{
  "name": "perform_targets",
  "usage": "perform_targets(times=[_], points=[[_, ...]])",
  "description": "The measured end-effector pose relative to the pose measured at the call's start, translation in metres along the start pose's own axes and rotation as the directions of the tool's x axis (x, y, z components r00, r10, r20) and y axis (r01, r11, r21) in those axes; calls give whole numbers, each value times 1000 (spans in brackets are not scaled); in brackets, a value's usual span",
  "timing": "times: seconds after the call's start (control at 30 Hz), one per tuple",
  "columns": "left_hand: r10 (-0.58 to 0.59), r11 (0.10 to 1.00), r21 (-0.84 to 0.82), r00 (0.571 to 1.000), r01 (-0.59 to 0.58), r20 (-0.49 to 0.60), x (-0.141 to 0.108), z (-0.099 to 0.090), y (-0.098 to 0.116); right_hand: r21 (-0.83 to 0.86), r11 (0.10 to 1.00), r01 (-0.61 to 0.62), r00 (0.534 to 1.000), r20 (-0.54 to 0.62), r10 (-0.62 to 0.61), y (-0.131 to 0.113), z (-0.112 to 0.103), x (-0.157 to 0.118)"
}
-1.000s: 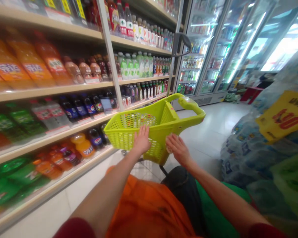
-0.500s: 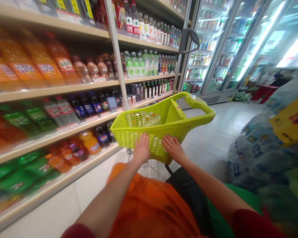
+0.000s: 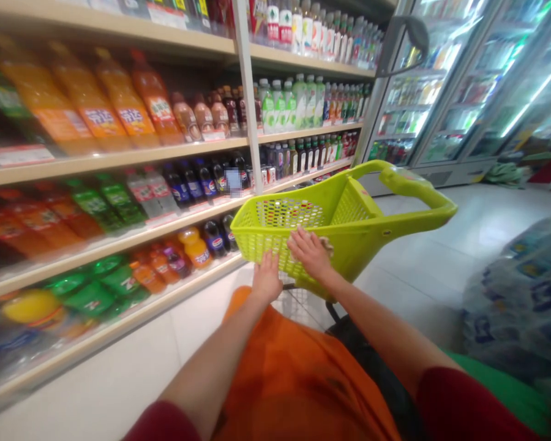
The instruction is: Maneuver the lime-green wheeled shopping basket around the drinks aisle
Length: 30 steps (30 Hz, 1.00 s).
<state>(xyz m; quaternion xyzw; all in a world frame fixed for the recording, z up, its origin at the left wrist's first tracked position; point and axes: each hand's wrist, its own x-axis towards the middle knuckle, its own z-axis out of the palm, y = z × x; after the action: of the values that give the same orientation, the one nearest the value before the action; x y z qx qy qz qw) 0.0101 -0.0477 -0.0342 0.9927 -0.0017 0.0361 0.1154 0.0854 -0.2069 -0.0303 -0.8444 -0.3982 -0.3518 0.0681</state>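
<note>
- In the head view, my only one, I have the green basket (image 3: 358,260) in the middle of the scene, its narrow end to the left by the shelves (image 3: 165,153) and its looped handle (image 3: 434,214) to the right.
- My left hand (image 3: 267,282) is at the near side, low on the holed wall. Its fingers are straight, close together and not curled around anything; the blur leaves me unsure how firmly the tips meet the plastic.
- My right hand (image 3: 313,256) lies higher and further right, fingers straight and slightly spread, the tips near the rim. Something small and brownish (image 3: 327,246) shows beside it, and I cannot tell what it is or whether the palm holds it.
- I judge that flat, even pressure suits this contact: the wall looks like light plastic, and one hard fingertip could catch in a hole.
- With the hands at different heights, I would match their force so that the basket does not twist or tip. A dark leg (image 3: 333,311) shows beneath it, so it may roll easily.
- The narrow end sits close to the lower shelves and their bottles (image 3: 217,240), so I would favour small, slow pressure there.
- To the far right stand the fridges (image 3: 461,174); to the near right, wrapped packs (image 3: 523,294) lie well apart from the handle.
- Orange cloth (image 3: 303,373) lies below my forearms, and I would want my wrists clear of its folds.
</note>
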Motion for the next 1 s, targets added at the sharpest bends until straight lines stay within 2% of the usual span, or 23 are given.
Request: perform_targets(times=[0.1, 0.13, 0.17, 0.2, 0.23, 0.27, 0.3, 0.4, 0.47, 0.5, 0.53, 0.6, 0.7, 0.77, 0.83, 0.93, 1.0], points=[[-40, 994, -103, 999, 38, -21, -1, -2, -16, 68, 995, 74, 992, 96, -80, -15, 25, -11], [-77, 975, -210, 997, 70, -25, 0, -2, -20, 104, 991, 84, 989, 111, -95, -21, 31, -13], [-129, 915, -388, 992, 114, -13, 1, -1, -21, 144, 986, 78, 989, 114, -95, -27, 36, -13], [-184, 789, -593, 983, 161, 23, 3, -1, -22, 189, 981, 51, 992, 100, -71, -33, 39, -11], [-221, 606, -769, 972, 202, 80, 6, -1, -20, 238, 971, 2, 997, 74, -20, -39, 40, -6], [-234, 411, -881, 962, 232, 143, 9, -1, -17, 290, 955, -67, 998, 38, 58, -44, 41, 1], [-227, 262, -932, 955, 250, 192, 12, -1, -14, 346, 927, -146, 988, 1, 155, -49, 40, 8], [-154, -58, -946, 933, 319, 324, 19, -5, -3, 490, 808, -326, 913, -58, 404, -54, 36, 30], [-89, -314, -881, 913, 354, 399, 22, -7, 0, 512, 777, -367, 889, -52, 454, -53, 33, 37], [-66, -409, -839, 905, 360, 420, 23, -8, 1, 498, 784, -369, 893, -41, 447, -52, 32, 39], [-60, -463, -811, 901, 357, 431, 24, -9, 0, 471, 805, -361, 905, -30, 424, -51, 31, 38], [-90, -479, -809, 897, 341, 432, 25, -9, -4, 397, 868, -299, 946, 3, 325, -53, 27, 35], [-128, -521, -788, 883, 328, 452, 25, -12, -14, 312, 944, -111, 990, 119, 77, -63, 17, 27], [-110, -531, -766, 866, 364, 488, 23, -15, -24, 276, 961, 7, 977, 201, -64, -72, 14, 23], [-58, -498, -741, 835, 451, 548, 20, -21, -36, 229, 969, 92, 960, 238, -148, -78, 16, 22], [-14, -433, -719, 794, 543, 608, 15, -32, -57, 161, 964, 209, 946, 214, -241, -81, 30, 28], [-14, -380, -742, 798, 552, 602, 13, -40, -71, 140, 954, 267, 939, 185, -290, -80, 40, 36]])
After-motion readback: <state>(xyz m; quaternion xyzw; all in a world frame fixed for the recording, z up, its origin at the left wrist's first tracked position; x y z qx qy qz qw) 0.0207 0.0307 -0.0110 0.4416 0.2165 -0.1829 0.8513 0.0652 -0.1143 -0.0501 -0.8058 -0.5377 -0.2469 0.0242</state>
